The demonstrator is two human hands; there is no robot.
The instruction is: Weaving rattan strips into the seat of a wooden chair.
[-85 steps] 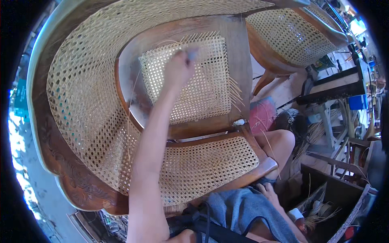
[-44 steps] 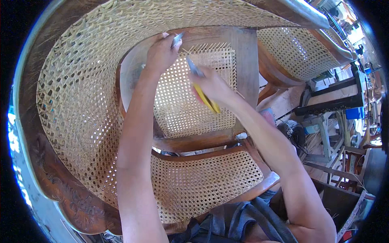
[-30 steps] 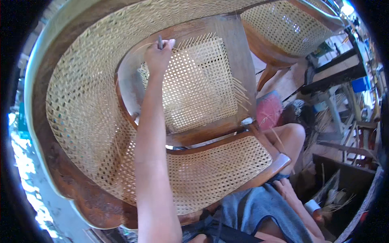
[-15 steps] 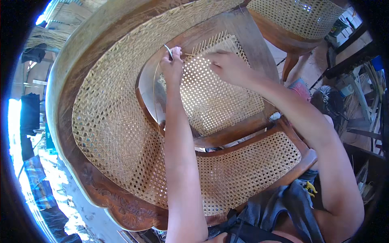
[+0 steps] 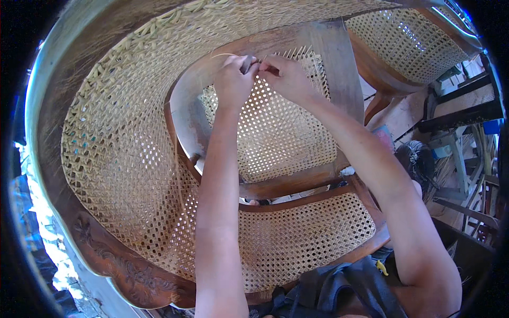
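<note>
My left hand [image 5: 236,79] is closed in a pinch at the far edge of a woven cane seat panel [image 5: 286,140]. A thin pale cane strand [image 5: 224,54] curves out from behind its fingers. Right beside it, my right hand [image 5: 288,78] pinches too, its fingertips almost meeting those of the left. What lies between the right fingertips is too small to make out. Short loose cane ends [image 5: 299,52] stick up in a row along the panel's far edge. The panel sits in a wooden seat frame [image 5: 339,63], and my hands cover part of its far left corner.
A large curved cane back [image 5: 122,153] with a carved wooden rim [image 5: 140,278] wraps around the left. Nearer me runs a smaller cane panel [image 5: 307,238]. Another cane chair [image 5: 403,42] stands at the far right, above a dark wooden frame [image 5: 461,116].
My right hand has come left to meet the left hand, which has shifted slightly right. The view has tilted, and the strand by my left hand now shows as a flatter curve.
</note>
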